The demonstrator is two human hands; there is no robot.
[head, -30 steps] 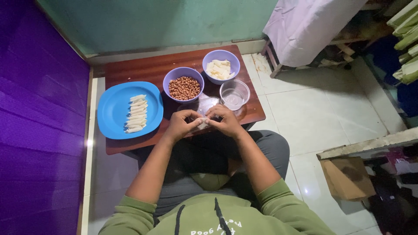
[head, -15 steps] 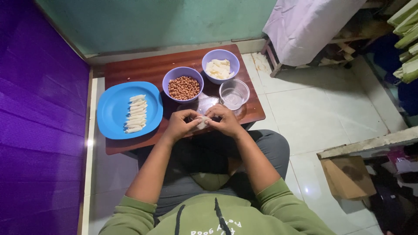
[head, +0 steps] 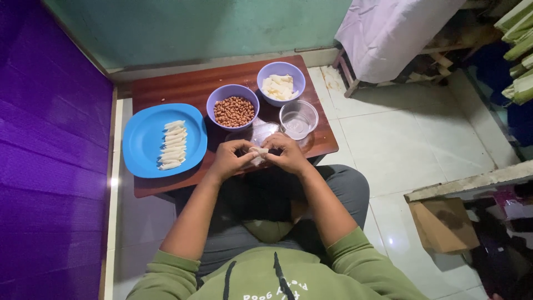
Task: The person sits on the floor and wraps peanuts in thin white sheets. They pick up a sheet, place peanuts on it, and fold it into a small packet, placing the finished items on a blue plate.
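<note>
My left hand (head: pixel 229 160) and right hand (head: pixel 287 155) meet over the near edge of the low wooden table (head: pixel 166 86), fingers curled in tight around a small pale wrapper piece (head: pixel 259 153) pinched between both (contents too small to tell). Just past my fingers lies a clear plastic sheet (head: pixel 261 132). Left of it, a blue plate (head: pixel 143 139) carries a row of rolled white pieces (head: pixel 172 144). Behind: a purple bowl of peanuts (head: pixel 233 110), a second purple bowl with pale strips (head: pixel 280 84), and a clear glass bowl (head: pixel 298 118) beside my right hand.
</note>
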